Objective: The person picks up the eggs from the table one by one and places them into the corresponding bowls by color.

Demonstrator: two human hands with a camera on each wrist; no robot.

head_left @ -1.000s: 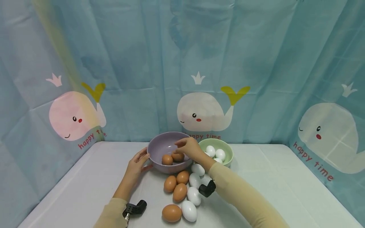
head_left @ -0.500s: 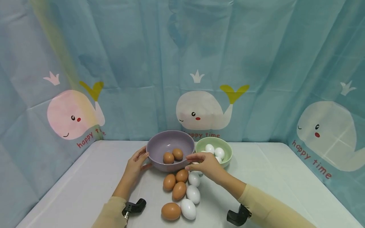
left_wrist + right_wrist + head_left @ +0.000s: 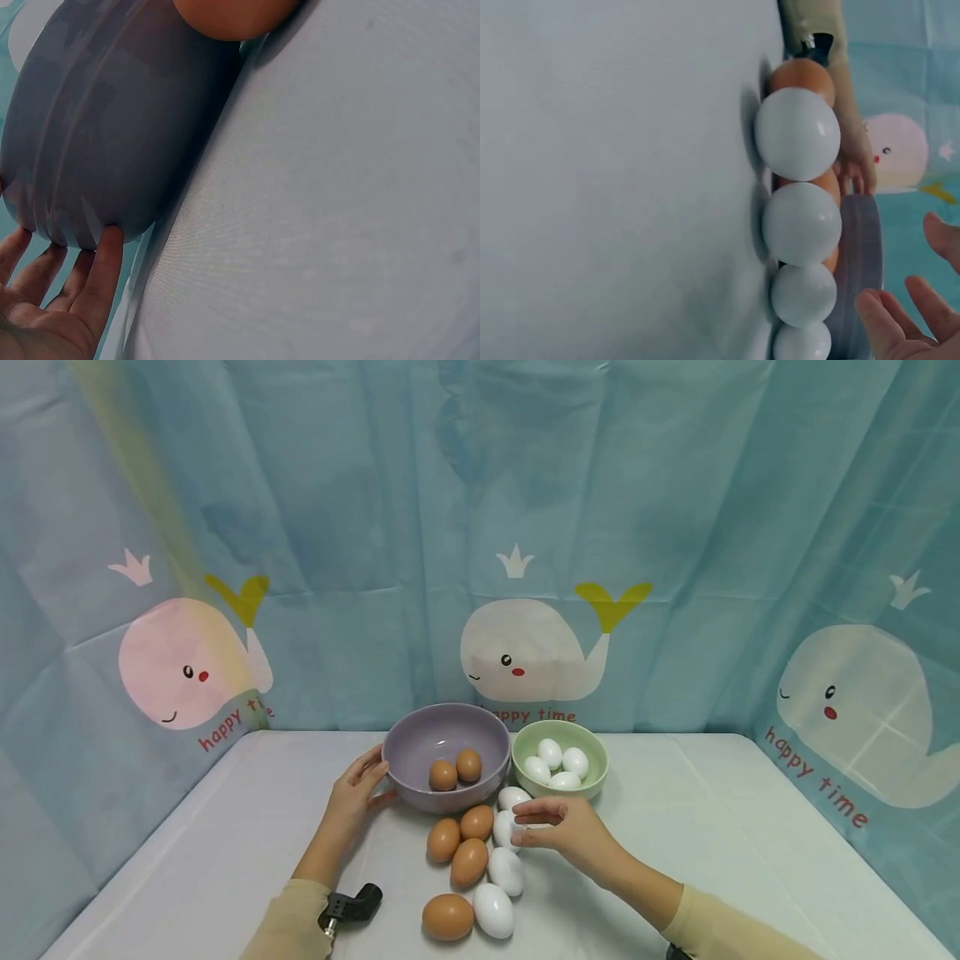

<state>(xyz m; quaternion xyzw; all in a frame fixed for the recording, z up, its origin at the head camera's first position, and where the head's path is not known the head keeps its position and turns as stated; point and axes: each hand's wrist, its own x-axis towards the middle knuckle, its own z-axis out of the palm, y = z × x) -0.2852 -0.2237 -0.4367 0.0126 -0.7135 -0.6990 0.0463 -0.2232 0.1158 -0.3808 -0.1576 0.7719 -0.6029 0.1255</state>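
Note:
My left hand [image 3: 352, 793] rests its fingertips against the left side of a purple bowl [image 3: 416, 747]; in the left wrist view, its extended fingers [image 3: 107, 259] touch the bowl's outer wall. Two brown eggs [image 3: 442, 775] lie inside that bowl. Holding nothing, my right hand [image 3: 577, 839] hovers with parted fingers and thumb by a line of white eggs [image 3: 507, 872], partly covering one in the head view. Several brown eggs [image 3: 469, 863] lie on the table just left of the white ones. In the right wrist view the right fingers [image 3: 881, 322] appear extended and apart from the eggs.
A light green bowl [image 3: 592, 787] with several white eggs [image 3: 550, 753] stands right of the purple bowl. Both bowls are near the back edge of the white table [image 3: 697, 827]. Behind hangs a blue whale-print curtain [image 3: 360, 527].
My right hand has left the purple bowl, where a brown egg now lies uncovered, and moved right and toward me to the white eggs. My left hand keeps its place at the bowl.

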